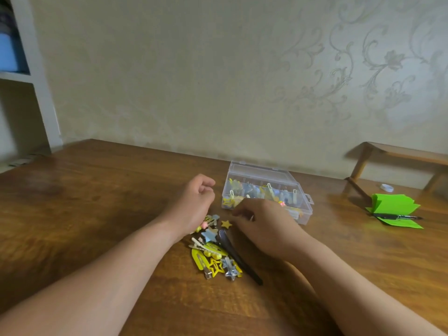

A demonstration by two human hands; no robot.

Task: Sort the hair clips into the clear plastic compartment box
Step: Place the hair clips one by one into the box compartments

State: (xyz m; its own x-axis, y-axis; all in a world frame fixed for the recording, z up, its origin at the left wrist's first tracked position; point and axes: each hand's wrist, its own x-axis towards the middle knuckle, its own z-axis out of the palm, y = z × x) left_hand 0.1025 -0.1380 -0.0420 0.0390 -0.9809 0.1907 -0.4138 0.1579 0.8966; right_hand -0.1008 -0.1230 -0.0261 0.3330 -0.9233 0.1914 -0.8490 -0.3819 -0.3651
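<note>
A wooden table point(97, 214) fills the lower half of the frame, set against a patterned wall. Two bare forearms reach in from the bottom edge. The box point(266, 190), clear with its lid open, sits right of centre, clips already in several compartments. At the right edge lie green papers point(395, 204) with a pen point(397, 217) across them. The left hand point(194, 202), at centre, is loosely curled; whether it holds anything cannot be told. The right hand point(261, 226) lies palm down just in front of the box, fingers bent, its grip hidden. Below and between the hands lies the clip pile point(215, 253), yellow, blue and silver, beside a dark clip point(238, 258).
</note>
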